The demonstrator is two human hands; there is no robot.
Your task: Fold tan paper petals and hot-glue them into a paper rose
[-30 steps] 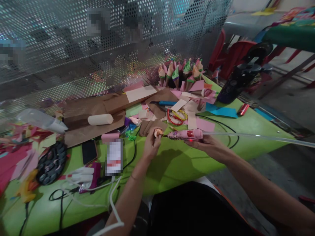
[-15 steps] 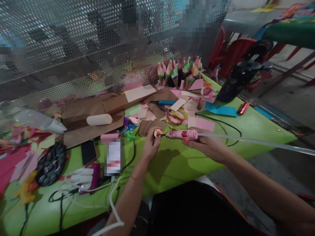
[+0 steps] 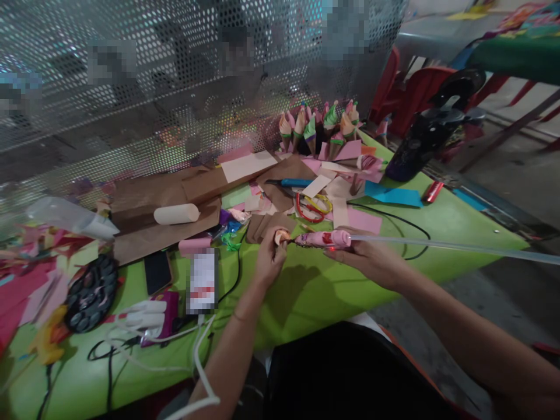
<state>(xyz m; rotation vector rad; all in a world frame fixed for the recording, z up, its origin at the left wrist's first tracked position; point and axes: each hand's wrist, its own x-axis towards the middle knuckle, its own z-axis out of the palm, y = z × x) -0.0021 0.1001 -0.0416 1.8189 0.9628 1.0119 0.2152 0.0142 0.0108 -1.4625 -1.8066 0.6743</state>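
In my right hand [image 3: 365,259] is a pink hot glue gun [image 3: 326,238], lying level, its dark nozzle pointing left. A long clear glue stick [image 3: 437,245] runs out of its back end to the right, and a small red light glows beneath it. My left hand [image 3: 270,259] pinches a small peach paper piece [image 3: 282,235], which looks rolled or cupped. The nozzle is at this piece; whether it touches, I cannot tell. Just behind my left hand lie several brown paper pieces [image 3: 262,226].
Scissors [image 3: 312,207], a blue cutter [image 3: 295,182] and paper scraps lie beyond my hands. Several paper ice-cream cones [image 3: 331,116] stand at the back. A black tumbler [image 3: 415,143] stands right. Left are phones [image 3: 158,272], cables, a black palette [image 3: 91,291] and a yellow glue gun [image 3: 50,338].
Almost nothing differs. My left hand and the peach paper piece have shifted very slightly right, and the glue stick's far end sits a little higher.
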